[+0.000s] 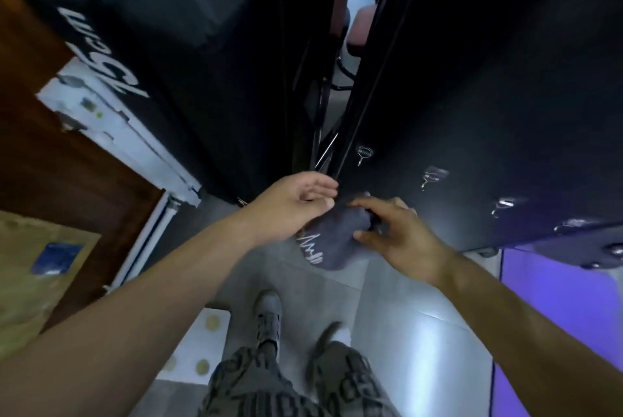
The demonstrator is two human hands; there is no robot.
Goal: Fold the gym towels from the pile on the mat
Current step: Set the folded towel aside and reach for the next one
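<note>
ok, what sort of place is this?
Probably a gym locker room: dark metal lockers with keys, a black box marked 75cm, a purple mat. The left hand and right hand hold a dark grey towel.

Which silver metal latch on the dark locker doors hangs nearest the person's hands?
The leftmost silver metal latch, just above the right hand gripping the dark grey towel; the others sit farther right.

Floor: we log grey tiles (404, 332). Lying on them are a white mat with pale yellow dots (188, 354) at left and a purple mat (556, 315) at right.
</note>
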